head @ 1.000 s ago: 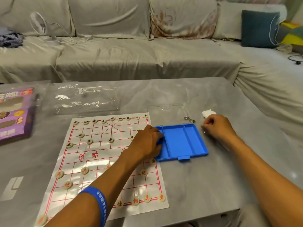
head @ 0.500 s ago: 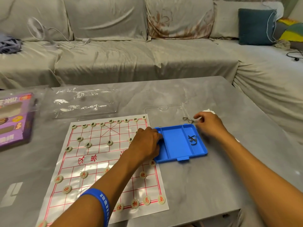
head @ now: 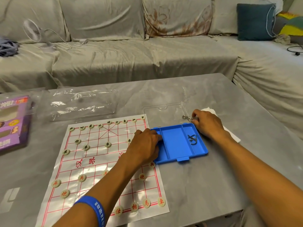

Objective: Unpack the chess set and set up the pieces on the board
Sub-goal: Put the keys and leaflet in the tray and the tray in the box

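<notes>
While the left hand (head: 144,145) steadies the blue tray (head: 173,145) at its nine o'clock edge, fingers curled over the rim, the right hand (head: 207,124) has moved to the tray's one o'clock corner, fingers closing on a metal ring puzzle (head: 187,118) on the grey surface (head: 196,185). A second wire puzzle (head: 192,138) now lies in the tray's right compartment, absent a second ago. At nine o'clock of the tray, the chess board (head: 91,161) carries its pieces, seemingly fully set; only tidying appears left.
</notes>
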`<state>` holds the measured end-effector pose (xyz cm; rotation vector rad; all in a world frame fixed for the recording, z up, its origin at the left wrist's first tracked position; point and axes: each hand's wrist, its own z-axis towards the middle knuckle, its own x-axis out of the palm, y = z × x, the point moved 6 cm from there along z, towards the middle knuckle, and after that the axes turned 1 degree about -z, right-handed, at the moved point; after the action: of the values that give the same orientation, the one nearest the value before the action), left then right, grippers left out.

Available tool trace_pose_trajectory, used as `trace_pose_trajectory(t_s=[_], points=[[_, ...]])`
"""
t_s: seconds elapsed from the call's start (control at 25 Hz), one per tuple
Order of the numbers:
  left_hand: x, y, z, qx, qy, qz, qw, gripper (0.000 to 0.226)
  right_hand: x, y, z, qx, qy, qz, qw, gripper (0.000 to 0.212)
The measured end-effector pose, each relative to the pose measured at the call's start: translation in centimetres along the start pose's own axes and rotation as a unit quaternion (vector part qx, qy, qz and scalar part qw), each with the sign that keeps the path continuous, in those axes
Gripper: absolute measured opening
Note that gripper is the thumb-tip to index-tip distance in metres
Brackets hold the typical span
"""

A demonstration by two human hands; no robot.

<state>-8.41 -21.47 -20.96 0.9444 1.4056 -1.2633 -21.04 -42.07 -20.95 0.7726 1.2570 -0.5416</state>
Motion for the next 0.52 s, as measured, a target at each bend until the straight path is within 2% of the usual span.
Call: trace_pose_trajectory(t_s=[0.16,0.52], points=[[0.04,-0.08,0.03,-0.003,0.005,-0.002,1.000,0.033,-0.09,-0.01,0.07,0.006,0.010,0.067,0.998,0.005],[0.09,-0.06,0.03,-0.003,0.007,0.004,1.000,0.035,-0.20,-0.80,0.70,0.084,0.030,-0.064,0.994,0.015]])
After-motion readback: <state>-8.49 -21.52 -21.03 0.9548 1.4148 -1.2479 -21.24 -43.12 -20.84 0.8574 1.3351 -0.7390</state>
